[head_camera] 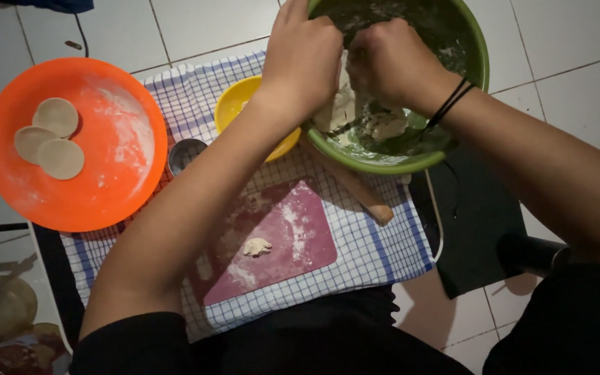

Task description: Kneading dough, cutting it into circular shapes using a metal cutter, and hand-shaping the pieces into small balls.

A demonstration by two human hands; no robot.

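Note:
Both my hands are inside a green bowl (477, 55) at the top of the head view. My left hand (303, 59) and my right hand (390, 62) are closed side by side on a pale lump of dough (345, 104) in the bowl. More dough (387, 128) lies on the bowl's bottom under my right wrist, which wears black bands. A small scrap of dough (257, 246) lies on a floured maroon board (300, 239) below my left forearm.
An orange plate (116, 180) at the left holds three flat dough rounds (50, 139). A yellow bowl (234, 104), a small metal cup (185, 154) and a wooden rolling pin (362, 198) rest on a blue-checked cloth (383, 253) over white floor tiles.

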